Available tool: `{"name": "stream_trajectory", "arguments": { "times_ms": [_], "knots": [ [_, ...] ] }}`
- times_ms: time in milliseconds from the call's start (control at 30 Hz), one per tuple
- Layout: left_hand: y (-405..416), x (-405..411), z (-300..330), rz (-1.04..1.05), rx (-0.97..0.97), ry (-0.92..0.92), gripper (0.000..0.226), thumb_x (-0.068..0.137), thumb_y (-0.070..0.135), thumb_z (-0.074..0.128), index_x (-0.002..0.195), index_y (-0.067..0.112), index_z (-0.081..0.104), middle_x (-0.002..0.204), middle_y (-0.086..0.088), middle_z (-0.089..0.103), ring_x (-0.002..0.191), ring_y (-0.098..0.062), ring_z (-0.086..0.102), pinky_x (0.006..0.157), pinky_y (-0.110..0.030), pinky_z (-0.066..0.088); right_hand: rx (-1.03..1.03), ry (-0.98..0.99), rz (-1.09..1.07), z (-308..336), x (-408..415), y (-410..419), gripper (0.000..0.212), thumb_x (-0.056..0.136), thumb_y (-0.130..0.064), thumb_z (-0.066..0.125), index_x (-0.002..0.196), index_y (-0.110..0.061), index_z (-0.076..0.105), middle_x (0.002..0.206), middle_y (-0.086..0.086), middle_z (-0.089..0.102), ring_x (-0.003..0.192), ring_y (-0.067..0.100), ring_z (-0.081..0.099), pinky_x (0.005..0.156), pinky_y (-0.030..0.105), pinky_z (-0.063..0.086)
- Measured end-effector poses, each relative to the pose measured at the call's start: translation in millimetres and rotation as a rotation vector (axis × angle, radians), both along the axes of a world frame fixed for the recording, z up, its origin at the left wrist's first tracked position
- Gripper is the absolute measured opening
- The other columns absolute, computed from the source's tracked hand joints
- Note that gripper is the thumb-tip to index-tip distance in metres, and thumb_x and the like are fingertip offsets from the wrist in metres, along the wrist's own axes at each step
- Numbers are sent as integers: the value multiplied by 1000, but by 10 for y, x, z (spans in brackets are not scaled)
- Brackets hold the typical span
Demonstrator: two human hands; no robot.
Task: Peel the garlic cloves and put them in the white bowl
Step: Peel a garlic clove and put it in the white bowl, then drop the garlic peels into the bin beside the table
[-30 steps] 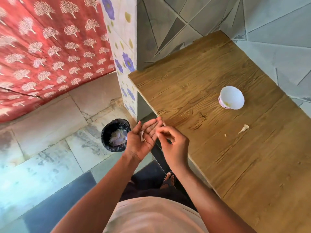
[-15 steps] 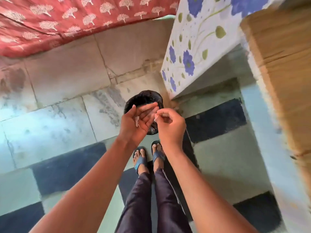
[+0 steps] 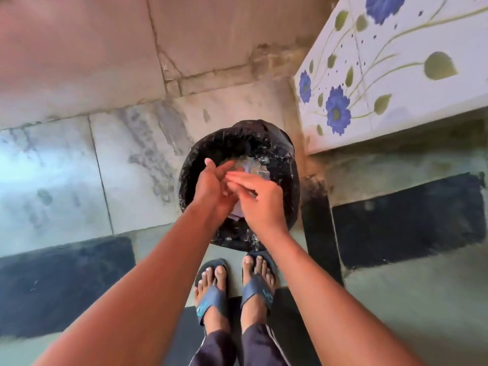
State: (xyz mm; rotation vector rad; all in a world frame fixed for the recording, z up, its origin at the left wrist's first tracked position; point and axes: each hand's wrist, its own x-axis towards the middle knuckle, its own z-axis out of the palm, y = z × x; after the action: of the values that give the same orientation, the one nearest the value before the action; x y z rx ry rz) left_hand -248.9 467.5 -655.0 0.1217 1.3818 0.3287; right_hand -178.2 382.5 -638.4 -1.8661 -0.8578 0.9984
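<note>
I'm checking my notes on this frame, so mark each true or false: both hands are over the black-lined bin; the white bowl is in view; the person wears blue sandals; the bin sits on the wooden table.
1. Both the left hand and right hand are over the round black-lined bin: true.
2. The white bowl is in view: false, no bowl shows.
3. The person wears blue strapped sandals: true.
4. The bin sits on the wooden table: false, it stands on the tiled floor.
</note>
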Motion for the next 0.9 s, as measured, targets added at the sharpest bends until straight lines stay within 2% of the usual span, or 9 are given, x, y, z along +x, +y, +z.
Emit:
{"name": "stream_trajectory", "arguments": {
  "times_ms": [67, 167, 200, 300, 433, 533, 633, 733, 900],
  "knots": [
    [47, -3, -73, 19, -30, -67, 74, 103, 67, 24, 127, 8, 61, 135, -21, 60, 106, -29, 59, 89, -39, 49, -78, 77, 163, -115, -6, -28, 26, 99, -15, 63, 123, -10, 73, 128, 1, 70, 123, 3, 59, 109, 20, 42],
    [96, 37, -4, 64, -30, -134, 75, 100, 73, 28, 139, 16, 57, 141, -14, 55, 100, -25, 61, 69, -30, 55, -255, -56, 225, -239, 128, 19, 33, 105, -21, 53, 134, -7, 64, 148, 9, 55, 142, 21, 45, 118, 31, 33],
    [104, 53, 18, 69, -34, -138, 75, 100, 73, 27, 142, 18, 55, 140, -11, 57, 106, -27, 64, 71, -33, 59, -274, -102, 185, -225, 154, 55, 37, 106, -22, 52, 138, -6, 60, 152, 11, 49, 145, 24, 40, 120, 30, 29],
    [102, 105, 97, 61, -49, -98, 76, 100, 72, 27, 140, 14, 56, 131, -13, 66, 121, -32, 63, 103, -47, 51, -162, -2, 255, -55, 98, 148, 47, 108, -32, 44, 151, -16, 46, 158, 3, 42, 149, 12, 32, 121, 21, 23],
    [111, 100, 294, 42, -68, -179, 84, 98, 75, 25, 146, 11, 49, 129, -18, 65, 125, -35, 60, 114, -52, 41, -222, 9, 326, -143, 104, 130, 49, 110, -35, 32, 154, -15, 41, 162, 4, 35, 152, 16, 26, 124, 29, 19],
    [96, 69, 314, -20, -32, -177, 78, 99, 75, 25, 148, 19, 50, 140, -11, 62, 127, -31, 61, 110, -51, 45, -285, -92, 148, -178, 148, 174, 50, 109, -37, 35, 152, -13, 45, 161, 8, 36, 152, 23, 26, 125, 40, 24],
    [35, 77, 278, -6, -37, -58, 76, 100, 72, 30, 130, 10, 62, 134, -8, 67, 120, -25, 64, 103, -45, 49, -113, 32, 264, -28, 3, 168, 52, 108, -44, 31, 154, -21, 41, 161, 0, 38, 153, 13, 23, 125, 28, 20],
    [9, 7, 385, -14, -89, -166, 90, 95, 78, 28, 135, 3, 56, 132, -14, 65, 124, -30, 62, 111, -49, 45, -225, -8, 300, -108, 27, 116, 50, 110, -40, 32, 151, -16, 46, 158, 5, 43, 149, 16, 32, 123, 28, 24],
    [-85, -113, 1113, -195, 154, -3, 42, 107, 46, 43, 135, 19, 61, 137, -7, 65, 122, -22, 64, 98, -40, 53, -259, -115, 10, 320, 136, 80, 34, 107, -32, 48, 118, -7, 68, 114, 9, 71, 109, 24, 65, 93, 35, 47]
  ]
}}
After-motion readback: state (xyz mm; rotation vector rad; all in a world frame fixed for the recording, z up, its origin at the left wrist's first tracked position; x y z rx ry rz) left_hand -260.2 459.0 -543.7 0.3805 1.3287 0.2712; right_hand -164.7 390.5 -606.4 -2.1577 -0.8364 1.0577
